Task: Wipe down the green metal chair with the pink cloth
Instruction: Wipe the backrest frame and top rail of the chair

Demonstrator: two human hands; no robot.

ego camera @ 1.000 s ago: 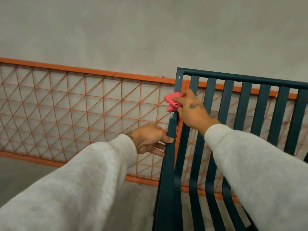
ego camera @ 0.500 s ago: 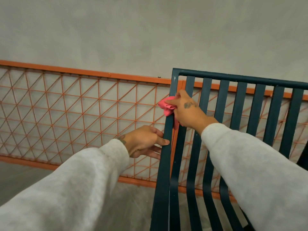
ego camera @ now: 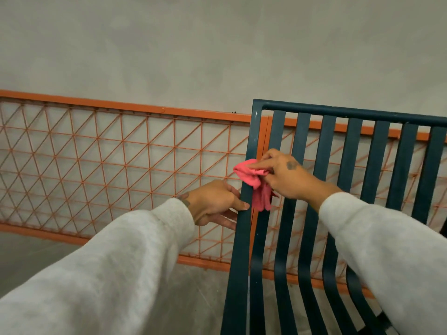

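Pressing pink cloth (ego camera: 251,176) against green chair (ego camera: 362,114) at its left post with right hand (ego camera: 287,175), gripping that post just below with left hand (ego camera: 212,201).

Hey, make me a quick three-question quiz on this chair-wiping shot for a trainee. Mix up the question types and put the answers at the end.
1. True or false: the left hand holds the green chair by its outer upright.
2. The pink cloth is pressed against: A) the top rail, B) the outer upright, C) the seat.
3. Fill in: the cloth is pinched by the ___ hand.
Key: 1 true; 2 B; 3 right hand.
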